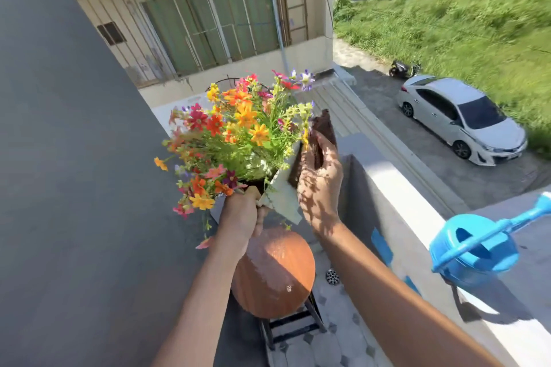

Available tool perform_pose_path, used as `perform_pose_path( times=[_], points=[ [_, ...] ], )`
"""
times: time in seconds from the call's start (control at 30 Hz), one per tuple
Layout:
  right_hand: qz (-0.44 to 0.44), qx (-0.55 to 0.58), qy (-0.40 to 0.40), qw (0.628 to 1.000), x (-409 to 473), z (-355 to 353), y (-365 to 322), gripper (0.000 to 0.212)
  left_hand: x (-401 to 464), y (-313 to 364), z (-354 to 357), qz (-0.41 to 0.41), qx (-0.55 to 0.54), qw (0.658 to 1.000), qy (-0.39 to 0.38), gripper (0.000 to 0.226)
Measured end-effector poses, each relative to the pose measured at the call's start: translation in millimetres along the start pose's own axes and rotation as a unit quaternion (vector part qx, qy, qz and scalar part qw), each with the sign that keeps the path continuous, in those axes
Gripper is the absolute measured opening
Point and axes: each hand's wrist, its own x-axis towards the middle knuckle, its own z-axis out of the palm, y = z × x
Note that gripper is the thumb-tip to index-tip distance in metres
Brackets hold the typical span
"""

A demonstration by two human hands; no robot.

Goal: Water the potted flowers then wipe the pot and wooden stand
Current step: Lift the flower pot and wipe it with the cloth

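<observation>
Gripping the white pot (281, 197) near its rim, the left hand (241, 214) was closed on it and held it lifted and tilted above the round wooden stand (274, 274), not resting on it. Flowers (235, 128) spilled up and left from the pot, against the grey wall (74, 158). Right hand (320, 185) pressed a dark brown cloth (322, 137) flat against the pot's right side, fingers spread over it, clasping cloth against pot. Further right, a blue watering can (474, 250) sat on the balcony ledge (396, 188), well apart from both hands. Step looked like wiping the pot; watering probably done since the can was set aside. Next move likely calls for rubbing round the other faces, then setting the pot back and wiping the stand. Stand top showed pale streaks.
</observation>
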Motion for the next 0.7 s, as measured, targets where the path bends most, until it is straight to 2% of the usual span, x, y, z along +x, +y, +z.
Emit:
perform_pose_path(
  times=[0.03, 0.1, 0.17, 0.27, 0.33, 0.43, 0.5, 0.6, 0.7],
  points=[
    [-0.049, -0.014, -0.009, 0.999, 2, 6, -3, 0.028, 0, 2, -1, -0.003, -0.006, 1.0, 0.006, 0.03],
    [-0.07, -0.019, -0.045, 0.996, -14, 10, -6, 0.028, 2, 7, -2, -0.007, -0.019, 1.0, 0.016, 0.026],
    [-0.131, -0.037, -0.086, 0.987, -39, 2, 6, 0.027, 3, 12, -3, -0.003, -0.022, 0.999, 0.025, 0.027],
    [-0.234, -0.125, -0.185, 0.946, -59, -5, 44, 0.024, 5, 20, -8, 0.01, -0.007, 1.0, 0.026, 0.027],
    [-0.239, -0.159, -0.192, 0.938, -61, -15, 68, 0.024, 5, 22, -11, 0.014, -0.01, 1.0, 0.009, 0.023],
    [-0.191, -0.15, -0.151, 0.958, -59, -23, 76, 0.027, 6, 21, -12, 0.024, -0.033, 0.999, -0.006, 0.031],
    [-0.175, -0.134, -0.134, 0.966, -56, -16, 63, 0.028, 7, 22, -8, 0.031, -0.033, 0.999, 0.002, 0.032],
    [-0.215, -0.101, -0.122, 0.964, -53, -6, 39, 0.028, 10, 22, -4, 0.033, -0.002, 0.999, 0.023, 0.032],
    [-0.157, -0.058, -0.099, 0.981, -40, 5, 14, 0.024, 9, 20, 0, 0.03, 0.015, 0.999, 0.011, 0.031]
  ],
)
